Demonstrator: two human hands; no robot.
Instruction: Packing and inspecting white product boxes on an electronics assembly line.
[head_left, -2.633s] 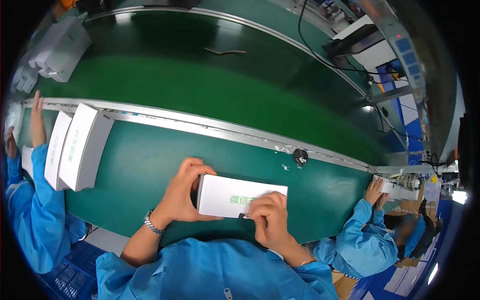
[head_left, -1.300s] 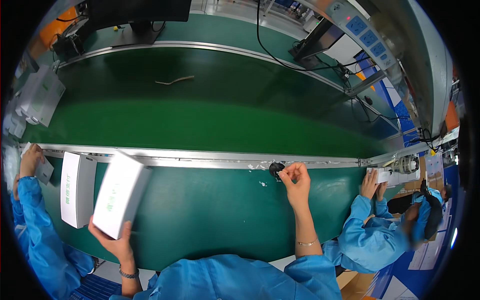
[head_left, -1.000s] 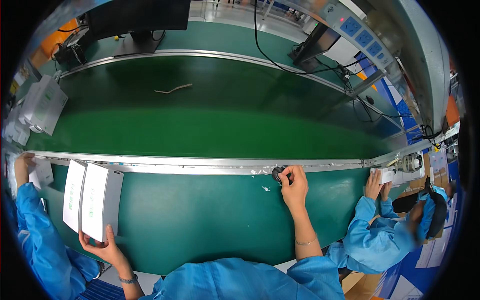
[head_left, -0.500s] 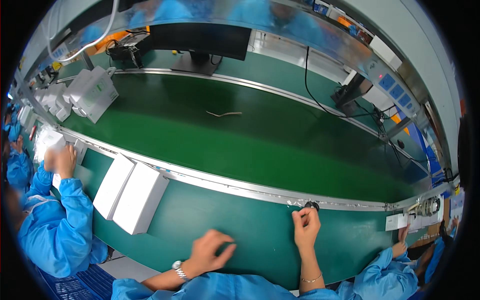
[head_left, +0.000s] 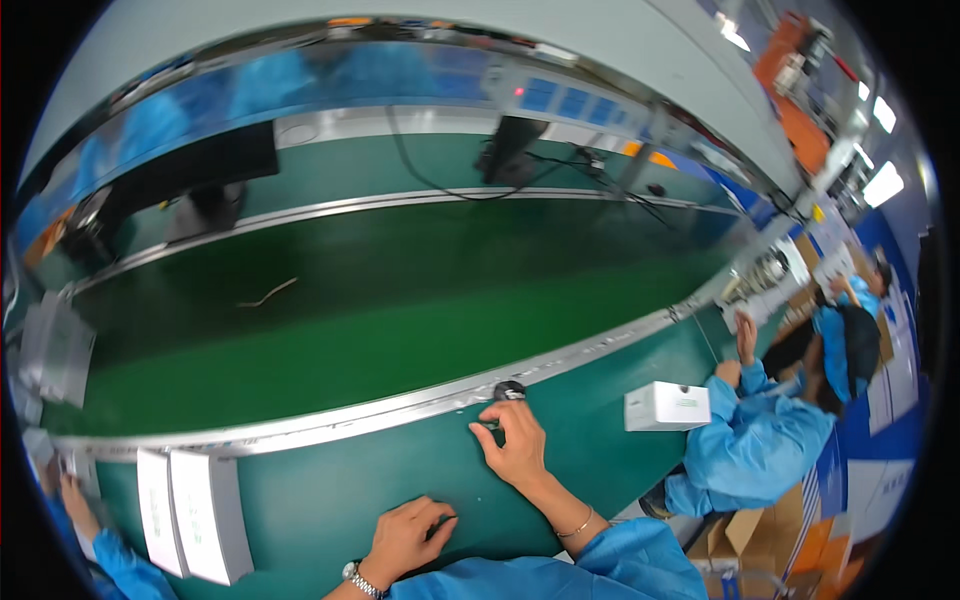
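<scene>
My left hand rests low over the green tabletop, fingers loosely bent and thumb apart, with nothing in it. A silver watch is on that wrist. Farther right and forward, my right hand is half curled, a gap showing between thumb and forefinger. Just beyond its knuckles, a small black round object sits at the metal rail; its kind is unclear. Two white boxes stand side by side to the left of my left hand.
A green belt runs beyond the metal rail, with a thin pale strip on it. A white box lies by a co-worker in blue at the right. Another person's hand is at far left. A monitor stands behind.
The view has swung to the right, so the bench appears shifted left. The white box beside the right co-worker shows more fully. My hands stay over the bench; my right is still beside the black object.
</scene>
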